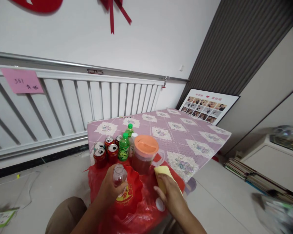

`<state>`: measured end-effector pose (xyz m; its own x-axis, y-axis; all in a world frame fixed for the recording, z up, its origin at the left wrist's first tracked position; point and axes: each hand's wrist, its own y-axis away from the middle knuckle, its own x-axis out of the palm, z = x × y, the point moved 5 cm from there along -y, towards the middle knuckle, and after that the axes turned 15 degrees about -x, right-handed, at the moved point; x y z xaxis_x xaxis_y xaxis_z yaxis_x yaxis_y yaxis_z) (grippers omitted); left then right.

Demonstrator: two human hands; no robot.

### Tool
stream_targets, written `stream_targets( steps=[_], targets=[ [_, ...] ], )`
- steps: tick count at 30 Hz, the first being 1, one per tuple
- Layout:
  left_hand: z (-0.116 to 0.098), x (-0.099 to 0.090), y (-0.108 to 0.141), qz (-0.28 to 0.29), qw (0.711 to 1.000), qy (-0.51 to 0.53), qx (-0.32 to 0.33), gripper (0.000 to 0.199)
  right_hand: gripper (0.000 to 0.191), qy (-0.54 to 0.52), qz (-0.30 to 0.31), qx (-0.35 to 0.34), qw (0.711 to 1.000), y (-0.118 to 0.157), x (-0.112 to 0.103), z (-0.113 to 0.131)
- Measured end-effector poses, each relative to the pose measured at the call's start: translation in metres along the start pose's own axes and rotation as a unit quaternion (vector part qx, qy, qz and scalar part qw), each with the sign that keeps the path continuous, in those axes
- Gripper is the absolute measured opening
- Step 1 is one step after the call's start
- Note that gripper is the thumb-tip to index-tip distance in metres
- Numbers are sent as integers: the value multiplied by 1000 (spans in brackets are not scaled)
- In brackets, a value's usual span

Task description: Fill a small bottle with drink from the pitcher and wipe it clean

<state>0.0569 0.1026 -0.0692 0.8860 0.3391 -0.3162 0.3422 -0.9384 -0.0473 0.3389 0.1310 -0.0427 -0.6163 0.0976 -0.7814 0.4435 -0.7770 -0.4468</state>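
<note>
My left hand (110, 188) is wrapped round a clear open bottle (119, 173), held over a red scalloped tray (134, 203) with yellow print. My right hand (170, 192) grips a yellow cloth or sponge (163, 171) at the right edge of the red plastic cover. Beside that hand lies a white cap (160, 204). A pitcher (142, 162) with an orange lid (146, 145) stands beyond, between the hands. Green-capped bottles (124, 148), a white-capped bottle (132, 143) and several opened cans (112, 152) stand to its left.
A bed (175, 126) with a purple floral cover lies behind the red plastic cover (101, 185). A white radiator (68, 100) runs along the wall. Stacked books (236, 170) and a white cabinet (263, 159) are at the right; my knee shows at lower left.
</note>
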Motion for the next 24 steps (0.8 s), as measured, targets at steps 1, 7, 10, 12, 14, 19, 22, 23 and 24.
stream_targets(
  steps=[1, 7, 10, 12, 14, 19, 22, 23, 24],
  targets=[
    [0, 0, 0, 0, 1000, -1, -1, 61, 29, -34, -55, 28, 998, -9, -11, -6],
    [-3, 2, 2, 8, 999, 12, -28, 60, 46, -187, -229, 161, 941, -55, -41, -44],
    [-4, 4, 2, 20, 999, 10, -36, 59, 48, -238, -210, 160, 935, -73, -35, -48],
    [-4, 4, 1, 20, 999, 8, -48, 59, 47, -279, -187, 158, 929, -82, -26, -46],
    [-4, 4, 1, 18, 998, 7, -57, 59, 50, -317, -174, 160, 918, -87, -17, -44],
    [-5, 5, 0, 23, 998, 6, -60, 61, 54, -391, -192, 175, 883, -96, 2, -51],
    [-3, 6, -1, 16, 998, 4, -56, 63, 50, -416, -218, 184, 863, -98, 10, -59],
    [-2, 6, -1, 11, 998, 3, -56, 63, 49, -422, -226, 186, 858, -98, 11, -61],
    [-1, 6, -2, 8, 998, 2, -57, 63, 48, -427, -234, 187, 853, -97, 13, -62]
  ],
)
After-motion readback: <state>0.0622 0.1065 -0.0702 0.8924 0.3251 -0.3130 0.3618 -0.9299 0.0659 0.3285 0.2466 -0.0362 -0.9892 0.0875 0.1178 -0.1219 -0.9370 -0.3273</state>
